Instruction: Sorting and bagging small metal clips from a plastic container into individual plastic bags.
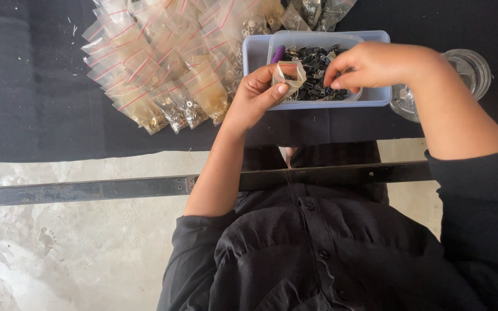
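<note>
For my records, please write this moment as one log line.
left hand: holds small plastic bag open | right hand: pinching over tray of black parts

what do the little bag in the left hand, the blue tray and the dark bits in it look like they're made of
The little bag in the left hand looks like thin clear plastic film: see-through, glossy, crumpled. The blue tray looks like hard plastic, smooth and matt, with rounded moulded corners. The dark bits seem to be small metal or plastic parts, black with glints; too small to tell which.
</note>
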